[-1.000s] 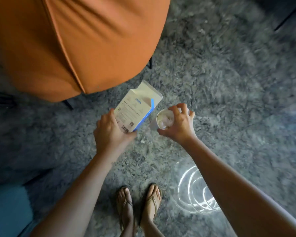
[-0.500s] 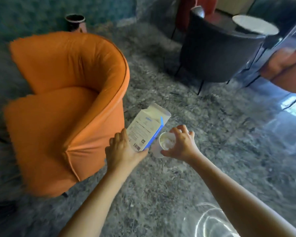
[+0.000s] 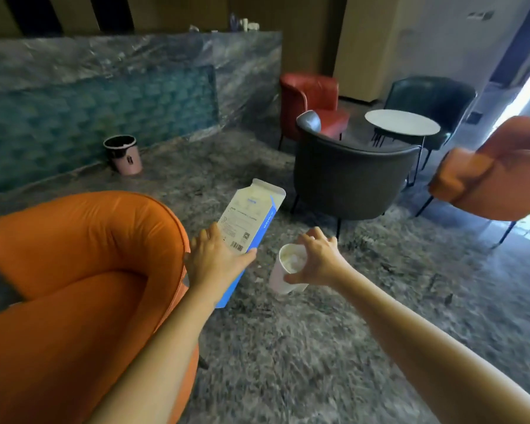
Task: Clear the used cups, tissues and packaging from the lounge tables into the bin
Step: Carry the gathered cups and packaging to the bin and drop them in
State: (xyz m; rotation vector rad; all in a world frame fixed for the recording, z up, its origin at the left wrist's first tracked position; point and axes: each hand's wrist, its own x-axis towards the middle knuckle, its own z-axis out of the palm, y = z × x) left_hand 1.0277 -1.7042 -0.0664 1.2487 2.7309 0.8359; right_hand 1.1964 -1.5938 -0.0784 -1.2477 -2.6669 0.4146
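My left hand [image 3: 214, 261] grips a flat white and blue cardboard box [image 3: 251, 218] with its top flap open, held out over the carpet. My right hand [image 3: 317, 260] holds a white paper cup [image 3: 286, 270] by its rim, and crumpled white tissue sits inside the cup. A pink bin [image 3: 123, 154] with a black liner stands on the floor at the far left, against the marbled counter, well ahead of both hands.
An orange armchair [image 3: 74, 270] is close on my left. A dark grey armchair [image 3: 349, 175] stands ahead right, with a round white table [image 3: 402, 122], a red chair [image 3: 311, 99], a dark green chair [image 3: 432, 96] and another orange chair [image 3: 496, 175] beyond. Grey carpet [image 3: 288, 347] covers the floor.
The view has swung up from the floor and my feet to the room, bringing the bin and far chairs into sight. Both hands keep hold of the box and cup.
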